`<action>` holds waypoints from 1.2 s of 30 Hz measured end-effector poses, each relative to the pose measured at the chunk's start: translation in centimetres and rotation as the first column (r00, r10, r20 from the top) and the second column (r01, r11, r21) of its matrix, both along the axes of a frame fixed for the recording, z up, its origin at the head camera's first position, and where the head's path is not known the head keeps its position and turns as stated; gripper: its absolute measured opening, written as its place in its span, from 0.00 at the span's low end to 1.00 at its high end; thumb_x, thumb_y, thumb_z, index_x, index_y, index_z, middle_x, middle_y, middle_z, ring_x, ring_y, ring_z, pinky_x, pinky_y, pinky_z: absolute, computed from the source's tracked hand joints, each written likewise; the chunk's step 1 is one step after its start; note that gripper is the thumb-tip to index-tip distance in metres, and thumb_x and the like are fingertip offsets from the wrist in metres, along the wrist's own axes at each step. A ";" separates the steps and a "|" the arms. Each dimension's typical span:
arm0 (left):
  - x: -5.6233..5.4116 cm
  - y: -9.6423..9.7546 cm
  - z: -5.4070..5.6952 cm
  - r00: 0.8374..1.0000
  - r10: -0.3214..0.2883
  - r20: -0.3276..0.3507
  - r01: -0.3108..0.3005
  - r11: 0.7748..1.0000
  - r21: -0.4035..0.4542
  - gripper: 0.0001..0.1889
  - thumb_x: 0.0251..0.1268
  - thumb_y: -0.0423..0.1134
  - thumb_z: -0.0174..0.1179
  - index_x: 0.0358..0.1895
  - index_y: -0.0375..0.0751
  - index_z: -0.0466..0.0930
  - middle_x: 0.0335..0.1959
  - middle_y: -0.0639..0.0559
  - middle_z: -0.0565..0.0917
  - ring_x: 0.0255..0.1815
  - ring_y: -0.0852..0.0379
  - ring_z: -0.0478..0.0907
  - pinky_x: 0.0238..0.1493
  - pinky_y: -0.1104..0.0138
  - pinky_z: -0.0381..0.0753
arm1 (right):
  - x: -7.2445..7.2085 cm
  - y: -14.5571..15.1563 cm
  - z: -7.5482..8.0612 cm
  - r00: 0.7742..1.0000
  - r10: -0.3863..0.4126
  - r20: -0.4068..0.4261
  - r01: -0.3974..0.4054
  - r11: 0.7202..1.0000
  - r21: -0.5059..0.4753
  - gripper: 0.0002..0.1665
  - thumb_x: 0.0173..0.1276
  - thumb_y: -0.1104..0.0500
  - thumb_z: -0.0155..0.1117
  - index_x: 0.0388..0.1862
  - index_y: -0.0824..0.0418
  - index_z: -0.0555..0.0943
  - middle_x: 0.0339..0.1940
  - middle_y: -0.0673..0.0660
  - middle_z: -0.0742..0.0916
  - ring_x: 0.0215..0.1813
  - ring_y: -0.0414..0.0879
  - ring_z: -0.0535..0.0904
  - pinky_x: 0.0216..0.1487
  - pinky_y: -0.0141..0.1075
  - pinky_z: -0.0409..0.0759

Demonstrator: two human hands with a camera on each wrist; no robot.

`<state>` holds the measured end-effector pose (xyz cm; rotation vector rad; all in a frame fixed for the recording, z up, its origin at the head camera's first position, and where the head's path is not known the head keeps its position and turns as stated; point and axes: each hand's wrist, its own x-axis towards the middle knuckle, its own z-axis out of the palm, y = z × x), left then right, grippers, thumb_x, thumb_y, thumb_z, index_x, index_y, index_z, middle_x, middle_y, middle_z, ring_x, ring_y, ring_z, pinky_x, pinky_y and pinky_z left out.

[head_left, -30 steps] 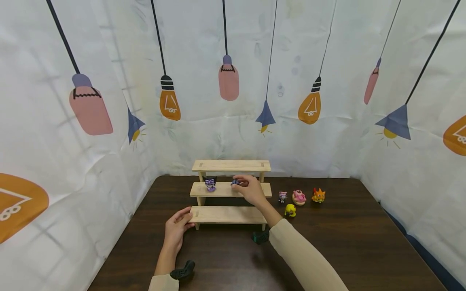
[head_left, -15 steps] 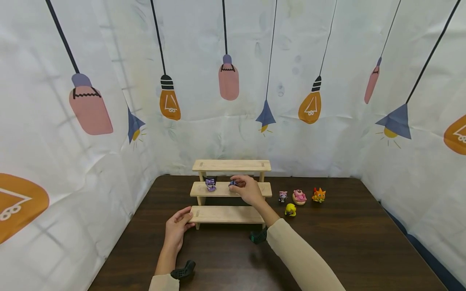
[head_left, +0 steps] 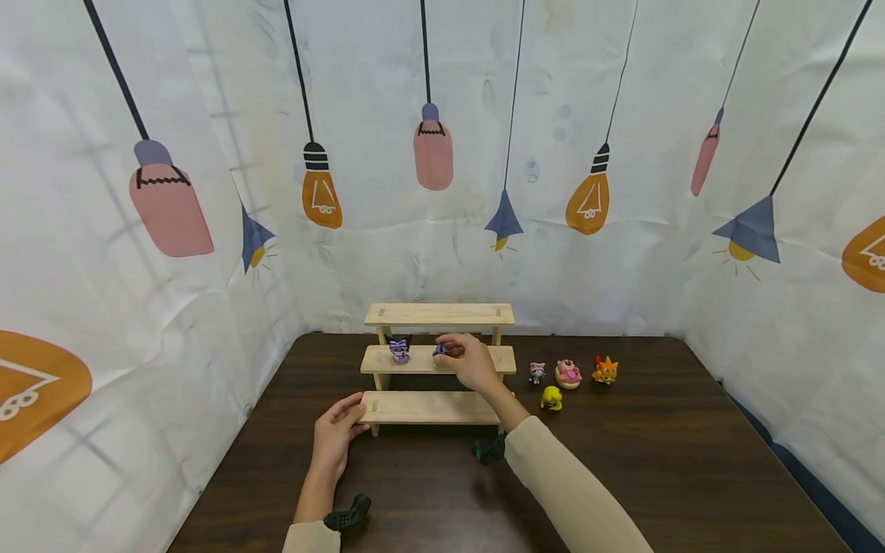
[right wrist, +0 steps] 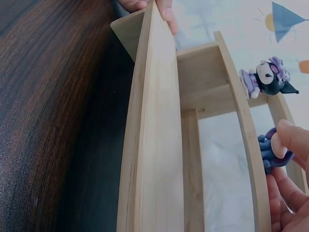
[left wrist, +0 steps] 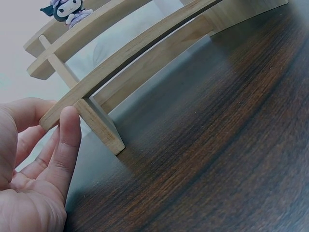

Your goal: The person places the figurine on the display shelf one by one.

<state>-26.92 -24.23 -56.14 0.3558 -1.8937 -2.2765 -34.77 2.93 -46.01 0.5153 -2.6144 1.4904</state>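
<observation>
A three-tier wooden display shelf (head_left: 434, 407) stands on the dark table. My left hand (head_left: 334, 434) grips the left end of its lowest board, thumb in front, as the left wrist view shows. At the middle board (head_left: 484, 359), my right hand (head_left: 472, 361) pinches a small dark blue figurine (right wrist: 271, 149) between thumb and fingers. The fingers partly cover the figurine, and its base is right at the board. To its left on the same board stands a purple and white figurine with black pointed ears (head_left: 399, 351), upright.
Right of the shelf, on the table (head_left: 664, 461), stand a small pink-grey figurine (head_left: 537, 373), a pink figurine with a round base (head_left: 568, 374), a yellow figurine (head_left: 551, 399) and an orange spiky one (head_left: 604, 371). A white patterned curtain (head_left: 373, 261) surrounds the table.
My right hand has shifted slightly left along the middle board with the blue figurine. The left hand stays on the shelf's end.
</observation>
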 end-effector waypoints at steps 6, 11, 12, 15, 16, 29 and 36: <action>0.0 0.0 0.0 1.000 0.003 0.003 -0.003 1.000 -0.001 0.23 0.73 0.35 0.63 0.67 0.32 0.76 0.39 0.63 0.87 0.36 0.61 0.85 0.39 0.70 0.89 | 0.1 -0.2 0.0 1.000 -0.010 -0.011 0.011 1.000 0.017 0.20 0.70 0.54 0.72 0.59 0.52 0.85 0.52 0.56 0.85 0.51 0.51 0.82 0.52 0.46 0.84; 0.1 -0.1 0.0 1.000 0.004 0.001 -0.004 1.000 0.002 0.23 0.73 0.35 0.63 0.67 0.32 0.76 0.38 0.62 0.87 0.36 0.61 0.85 0.39 0.70 0.89 | 0.1 -0.3 -0.1 1.000 -0.014 -0.023 0.014 1.000 0.018 0.22 0.70 0.53 0.72 0.61 0.56 0.84 0.52 0.57 0.84 0.51 0.52 0.82 0.53 0.48 0.84; 0.1 -0.1 0.0 1.000 0.004 -0.001 -0.004 1.000 0.006 0.23 0.73 0.35 0.63 0.67 0.32 0.76 0.38 0.61 0.87 0.36 0.61 0.85 0.39 0.70 0.89 | 0.1 -0.3 -0.1 1.000 -0.013 -0.026 0.014 1.000 0.017 0.22 0.70 0.54 0.72 0.61 0.56 0.84 0.52 0.57 0.84 0.51 0.52 0.82 0.53 0.48 0.84; 0.1 0.0 0.0 1.000 0.006 -0.005 -0.006 1.000 0.013 0.22 0.72 0.34 0.63 0.66 0.31 0.76 0.38 0.60 0.87 0.35 0.61 0.84 0.38 0.70 0.89 | 0.1 -0.4 -0.2 0.999 -0.012 -0.030 0.012 1.000 0.010 0.22 0.70 0.54 0.72 0.61 0.56 0.84 0.52 0.57 0.84 0.51 0.53 0.82 0.53 0.49 0.84; 0.1 0.0 0.0 1.000 0.007 -0.005 -0.007 1.000 0.013 0.22 0.72 0.34 0.63 0.66 0.31 0.76 0.37 0.60 0.87 0.35 0.61 0.85 0.38 0.70 0.89 | 0.0 -0.4 -0.2 0.999 -0.012 -0.031 0.012 1.000 0.011 0.22 0.70 0.54 0.72 0.61 0.56 0.84 0.52 0.57 0.84 0.51 0.53 0.82 0.53 0.49 0.84; 0.1 0.0 0.1 1.000 0.006 0.002 -0.006 1.000 0.013 0.22 0.72 0.34 0.63 0.66 0.31 0.76 0.38 0.61 0.87 0.35 0.61 0.84 0.39 0.69 0.89 | 0.1 -0.2 -0.3 1.000 -0.018 -0.020 0.019 1.000 0.017 0.22 0.71 0.52 0.71 0.62 0.51 0.83 0.54 0.55 0.84 0.54 0.52 0.81 0.55 0.49 0.83; 0.1 0.1 0.0 1.000 0.009 -0.003 -0.009 1.000 0.014 0.22 0.72 0.34 0.63 0.66 0.31 0.76 0.37 0.60 0.87 0.35 0.61 0.84 0.39 0.69 0.89 | 0.2 0.1 -0.3 1.000 0.005 -0.006 -0.005 0.999 -0.032 0.26 0.71 0.51 0.71 0.65 0.53 0.81 0.57 0.57 0.83 0.57 0.54 0.81 0.58 0.49 0.83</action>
